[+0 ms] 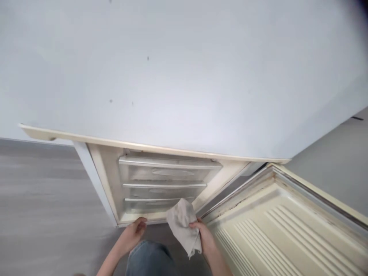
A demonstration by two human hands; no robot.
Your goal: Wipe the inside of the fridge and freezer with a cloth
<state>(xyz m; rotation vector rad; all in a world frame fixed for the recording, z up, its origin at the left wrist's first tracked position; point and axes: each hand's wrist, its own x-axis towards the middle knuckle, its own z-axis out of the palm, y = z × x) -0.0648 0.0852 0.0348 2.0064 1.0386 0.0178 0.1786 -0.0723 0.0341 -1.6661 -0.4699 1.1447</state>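
I look down the front of a white fridge-freezer. Its lower freezer compartment stands open, showing three clear drawers stacked one above the other. My right hand is closed on a crumpled pale cloth, held against the bottom right of the compartment near the lowest drawer. My left hand rests with curled fingers on the compartment's bottom edge, holding nothing I can see.
The freezer door is swung open to the right, its cream ribbed inner panel facing up. Grey wood-look floor spreads to the left. My knee in blue jeans is just below the hands.
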